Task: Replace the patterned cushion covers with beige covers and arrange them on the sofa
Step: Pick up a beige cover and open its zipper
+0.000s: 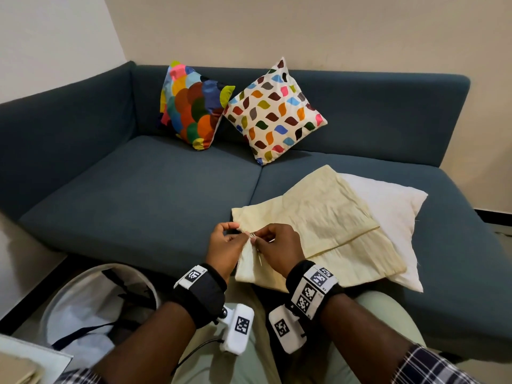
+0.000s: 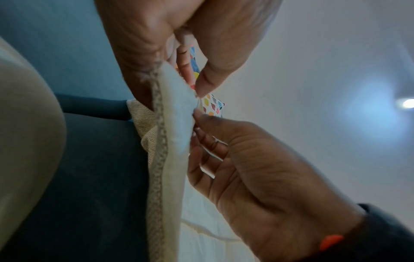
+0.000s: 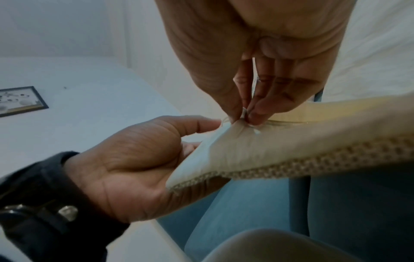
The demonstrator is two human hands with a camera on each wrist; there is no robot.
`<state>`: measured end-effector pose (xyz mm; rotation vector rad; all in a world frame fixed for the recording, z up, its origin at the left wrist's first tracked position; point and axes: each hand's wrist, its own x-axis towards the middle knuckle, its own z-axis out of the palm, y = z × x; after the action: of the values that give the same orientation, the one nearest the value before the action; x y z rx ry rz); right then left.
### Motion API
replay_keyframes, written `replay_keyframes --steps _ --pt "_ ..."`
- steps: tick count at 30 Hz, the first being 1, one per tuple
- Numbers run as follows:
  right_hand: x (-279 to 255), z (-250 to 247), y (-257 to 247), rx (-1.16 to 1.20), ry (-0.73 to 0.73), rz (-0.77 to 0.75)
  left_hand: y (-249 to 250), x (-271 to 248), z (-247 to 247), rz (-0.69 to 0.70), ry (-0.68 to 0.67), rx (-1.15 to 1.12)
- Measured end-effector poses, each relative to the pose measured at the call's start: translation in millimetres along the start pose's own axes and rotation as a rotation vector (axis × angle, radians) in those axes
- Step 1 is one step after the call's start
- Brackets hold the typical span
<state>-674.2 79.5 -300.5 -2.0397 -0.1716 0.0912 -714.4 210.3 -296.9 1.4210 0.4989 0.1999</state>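
Note:
Beige covers (image 1: 318,214) lie overlapped on the sofa seat, partly over a bare white cushion insert (image 1: 388,200). My left hand (image 1: 230,235) pinches the near corner of a beige cover (image 2: 174,133) between thumb and fingers. Right beside it, my right hand (image 1: 266,239) pinches a small zipper pull (image 3: 245,113) at that same corner. The cover's woven edge (image 3: 313,164) hangs below the hands. Two patterned cushions lean on the backrest: one with coloured circles (image 1: 191,106), one white with coloured leaves (image 1: 274,112).
The blue sofa (image 1: 138,189) fills the view, with bare seat on the left half. A white laundry basket (image 1: 83,300) with fabric and dark straps stands on the floor at my left knee. My legs press against the sofa's front edge.

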Motion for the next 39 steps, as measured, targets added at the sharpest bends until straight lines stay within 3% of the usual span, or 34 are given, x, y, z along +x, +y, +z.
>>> replay_keyframes --steps 5,10,13,28,33,39 --pt "2.5 -2.2 -3.0 0.041 -0.001 0.023 -3.3 6.4 7.2 0.003 0.035 0.025" --pt "4.4 -9.4 -7.9 0.478 -0.078 0.332 -2.4 6.2 10.0 0.056 -0.014 0.033" --pt "5.6 -14.1 -13.7 0.548 -0.126 0.415 -3.3 7.1 8.8 0.089 -0.057 0.061" --pt "15.3 -29.3 -4.9 0.387 -0.095 0.378 6.5 18.1 -1.2 -0.034 -0.068 -0.035" --pt "13.9 -47.9 6.7 0.357 -0.064 0.393 5.7 21.2 -6.7 -0.038 -0.021 -0.031" --pt "14.5 -75.3 9.3 0.351 -0.063 0.371 5.9 29.4 -23.1 0.044 0.126 0.112"
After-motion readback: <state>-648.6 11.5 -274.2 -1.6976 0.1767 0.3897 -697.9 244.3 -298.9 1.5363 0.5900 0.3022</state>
